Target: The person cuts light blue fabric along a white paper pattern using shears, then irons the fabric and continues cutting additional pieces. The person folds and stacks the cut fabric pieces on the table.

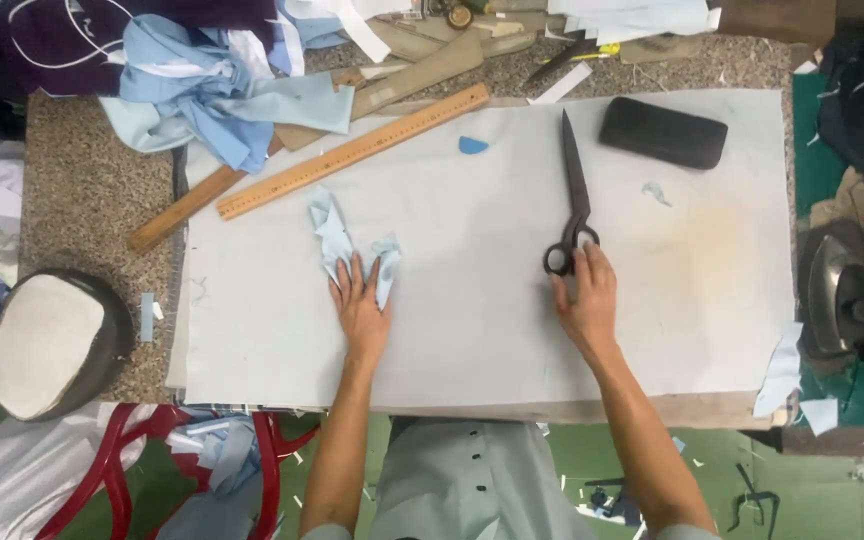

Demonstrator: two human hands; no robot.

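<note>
My left hand (pixel 360 305) lies flat, fingers apart, on a crumpled scrap of pale blue fabric (pixel 333 232) on the grey work surface (pixel 472 320). My right hand (pixel 585 298) rests beside the handles of large dark tailor's scissors (pixel 574 195), fingertips touching the handle loops. The scissors lie shut on the surface with the blades pointing away from me.
A long wooden ruler (pixel 352 152) lies diagonally at the back left, a wooden stick (pixel 187 207) beside it. A black oblong block (pixel 663 132) sits back right, a blue chalk piece (pixel 472 146) near the ruler. Fabric heap (pixel 202 80) back left, iron (pixel 842 290) right, padded ham (pixel 47 345) left.
</note>
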